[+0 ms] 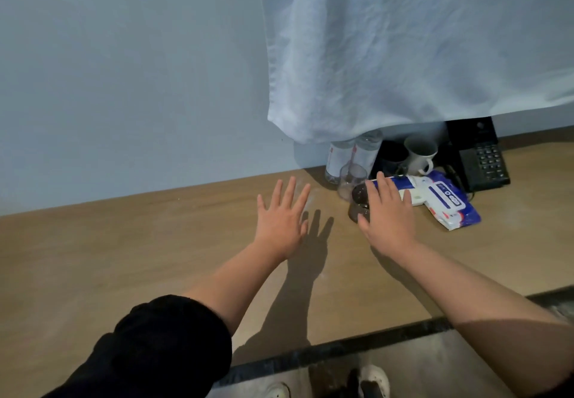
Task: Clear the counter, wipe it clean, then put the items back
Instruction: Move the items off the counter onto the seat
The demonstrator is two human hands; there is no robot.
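The pack of wipes (pixel 444 200), blue and white, lies flat on the wooden worktop (pixel 155 242) at about 2 o'clock from the middle of the view. Its left end is covered by the right hand (pixel 389 214). That hand is held flat, palm down, with its fingers (pixel 385 186) straight and released; they grasp nothing. They reach over the pack, and whether they touch it cannot be told.

A dark glass (pixel 358 200) stands at 9 o'clock of this hand, just beside the thumb. At 11 o'clock of the dark glass stands a clear glass (pixel 352 180), close against it. Beyond that, at 12 o'clock, are two clear plastic bottles (pixel 338 161) with white labels, against the wall.

At 12 o'clock of the pack are a dark mug (pixel 393 155) and a white mug (pixel 421 155), side by side. A black telephone (pixel 484 164) sits at 2 o'clock of the pack, near it.

The left hand (pixel 281 217) is at 9 o'clock of the right hand, well apart from all the things. Its palm faces down and its fingers (pixel 290 189) are spread and released. Its shadow falls on the bare wood at 4 o'clock of it, so it hangs above the worktop.

A white cloth (pixel 403 56) hangs at 12 o'clock, its hem over the bottles and mugs. A black sleeve (pixel 155 351) covers the left upper arm at 7 o'clock. Shoes (pixel 372 382) show on the floor at 6 o'clock.
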